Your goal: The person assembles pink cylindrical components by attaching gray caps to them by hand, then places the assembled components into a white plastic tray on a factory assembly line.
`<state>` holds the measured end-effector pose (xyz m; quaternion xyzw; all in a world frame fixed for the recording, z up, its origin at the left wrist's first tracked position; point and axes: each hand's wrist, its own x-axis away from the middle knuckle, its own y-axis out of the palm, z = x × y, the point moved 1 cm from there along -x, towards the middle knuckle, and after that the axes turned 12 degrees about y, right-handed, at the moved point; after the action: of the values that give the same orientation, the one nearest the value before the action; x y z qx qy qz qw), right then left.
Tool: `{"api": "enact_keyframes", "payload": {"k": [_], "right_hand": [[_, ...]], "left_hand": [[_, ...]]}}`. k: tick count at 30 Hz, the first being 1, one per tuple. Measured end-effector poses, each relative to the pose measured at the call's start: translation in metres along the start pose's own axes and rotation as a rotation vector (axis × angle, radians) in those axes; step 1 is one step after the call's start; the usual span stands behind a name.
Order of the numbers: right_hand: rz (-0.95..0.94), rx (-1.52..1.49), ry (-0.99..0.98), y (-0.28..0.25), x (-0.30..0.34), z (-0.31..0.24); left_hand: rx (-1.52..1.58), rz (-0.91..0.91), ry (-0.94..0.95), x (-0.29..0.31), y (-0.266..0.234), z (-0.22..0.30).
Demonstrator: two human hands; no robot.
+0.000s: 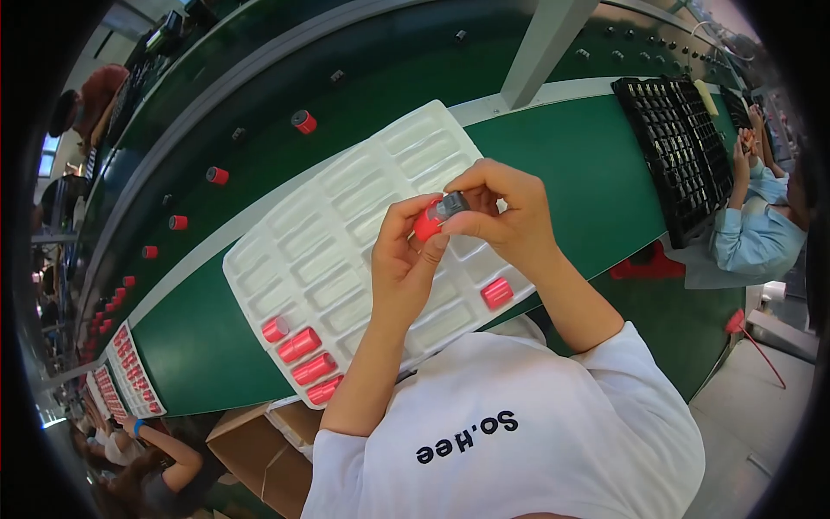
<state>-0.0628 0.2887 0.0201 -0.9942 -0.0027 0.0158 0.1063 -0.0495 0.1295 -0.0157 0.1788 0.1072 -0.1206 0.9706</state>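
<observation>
- Above the tray (311,253), over its near half toward the right: red part (427,225) held up in both hands, tilted, clear of the cells.
- Dark piece (455,204) sits against the red part's upper right end; whether fixed or only touching, cannot tell.
- Left hand (405,264): thumb and forefinger pinching the red part; other fingers curled, partly hidden.
- Right hand (512,212): thumb and forefinger pinching the dark piece; remaining fingers bent behind, partly hidden.
- Tray's near left edge: four red cylinders (299,344) lying in a row of cells, the last partly behind the left forearm.
- Tray's near right corner: one more cylinder (497,293), lying in its cell.
- Under the tray: green bench (579,164).
- Beyond the tray: dark green belt (380,97) carrying spaced red and dark parts.
- Right of the tray, well apart: black rack (676,227), co-worker in light blue sleeve (735,246) beside it.
- Left of the tray, well apart: more trays of red parts.
</observation>
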Motion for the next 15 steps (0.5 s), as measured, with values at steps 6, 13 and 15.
{"api": "enact_keyframes", "payload": {"k": [6, 13, 15], "right_hand": [[-0.038, 0.116, 0.0, -0.0023, -0.0032, -0.0056], [-0.037, 0.292, -0.164, -0.0005, -0.0025, -0.0055], [-0.052, 0.377, -0.165, 0.0008, 0.0, -0.007]], "left_hand": [[-0.008, -0.011, 0.041, 0.0016, -0.0008, 0.002], [-0.09, 0.018, 0.032, 0.0065, 0.0015, -0.0006], [-0.091, 0.027, 0.025, 0.0073, 0.0, -0.0022]]}}
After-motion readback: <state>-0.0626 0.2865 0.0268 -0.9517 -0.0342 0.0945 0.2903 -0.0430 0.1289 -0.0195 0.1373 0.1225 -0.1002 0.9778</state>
